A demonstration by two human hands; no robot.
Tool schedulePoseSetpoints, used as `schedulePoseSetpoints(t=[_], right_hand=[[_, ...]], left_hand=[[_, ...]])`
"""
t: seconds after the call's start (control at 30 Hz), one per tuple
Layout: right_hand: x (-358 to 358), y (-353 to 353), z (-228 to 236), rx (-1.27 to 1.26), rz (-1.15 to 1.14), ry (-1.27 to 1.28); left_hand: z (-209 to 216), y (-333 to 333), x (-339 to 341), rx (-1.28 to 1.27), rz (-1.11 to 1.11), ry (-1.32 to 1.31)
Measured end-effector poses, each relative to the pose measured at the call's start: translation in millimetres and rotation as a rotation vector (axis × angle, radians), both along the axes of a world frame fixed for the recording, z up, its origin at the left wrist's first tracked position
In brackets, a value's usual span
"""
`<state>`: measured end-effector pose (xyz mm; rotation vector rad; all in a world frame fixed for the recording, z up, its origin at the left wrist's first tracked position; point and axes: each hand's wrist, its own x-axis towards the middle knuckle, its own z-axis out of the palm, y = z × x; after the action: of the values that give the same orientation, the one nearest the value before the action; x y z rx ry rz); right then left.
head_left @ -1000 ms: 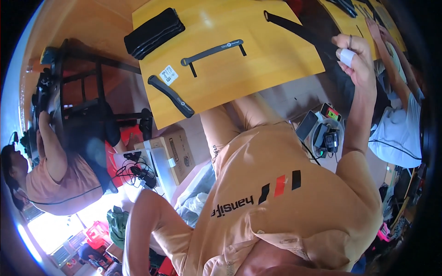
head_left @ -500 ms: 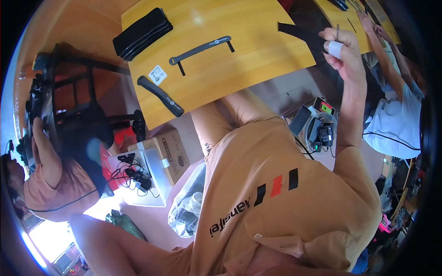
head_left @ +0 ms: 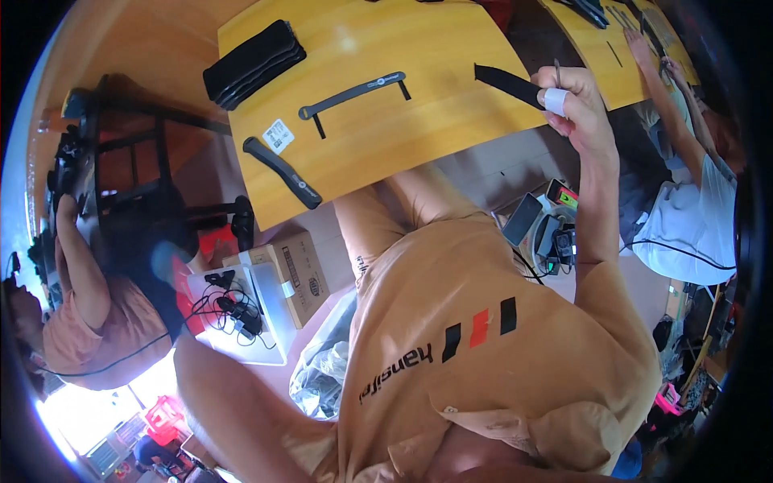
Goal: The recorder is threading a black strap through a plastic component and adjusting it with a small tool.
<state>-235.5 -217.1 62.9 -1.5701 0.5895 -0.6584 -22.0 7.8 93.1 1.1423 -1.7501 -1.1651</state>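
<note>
Above the near right part of the yellow table [head_left: 451, 121], my right hand [head_left: 584, 113] is closed around a black strap [head_left: 507, 84], whose free end points left. A thin metal rod [head_left: 557, 74] also sticks up from this fist; its kind cannot be made out. White tape wraps one finger. My left arm is bent at the lower left, and the left hand is out of the picture. On the table lie a grey strap with an eyelet [head_left: 354, 95], two short black strips below it, a second dark strap [head_left: 282, 173] and a white label [head_left: 278, 136].
A stack of black folded pieces [head_left: 254, 66] sits at the table's far left. Below stand a cardboard box [head_left: 299, 278], a white bin with cables [head_left: 270, 342] and a container of chargers [head_left: 555, 241]. Co-workers sit left and right; a second table [head_left: 644, 80] is at right.
My right hand has moved left and slightly nearer with the black strap. My left arm has shifted to the right. The things on the table have stayed in place.
</note>
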Motion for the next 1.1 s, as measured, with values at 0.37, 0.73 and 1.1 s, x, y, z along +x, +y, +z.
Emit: schedulePoseSetpoints(t=[0.37, 0.73, 1.1], right_hand=[[22.4, 3.2, -9.5, 0.045, -0.001, 0.02], [35.1, 5.8, -10.8, 0.027, -0.002, 0.094], [43.9, 3.9, -22.9, 0.117, 0.011, 0.075]], left_hand=[[8.4, -7.3, 6.0, 0.064, -0.24, 0.081], [5.1, -8.1, -2.8, -0.546, 0.106, 0.0], [24.9, 10.1, -3.4, -0.219, -0.556, 1.035]])
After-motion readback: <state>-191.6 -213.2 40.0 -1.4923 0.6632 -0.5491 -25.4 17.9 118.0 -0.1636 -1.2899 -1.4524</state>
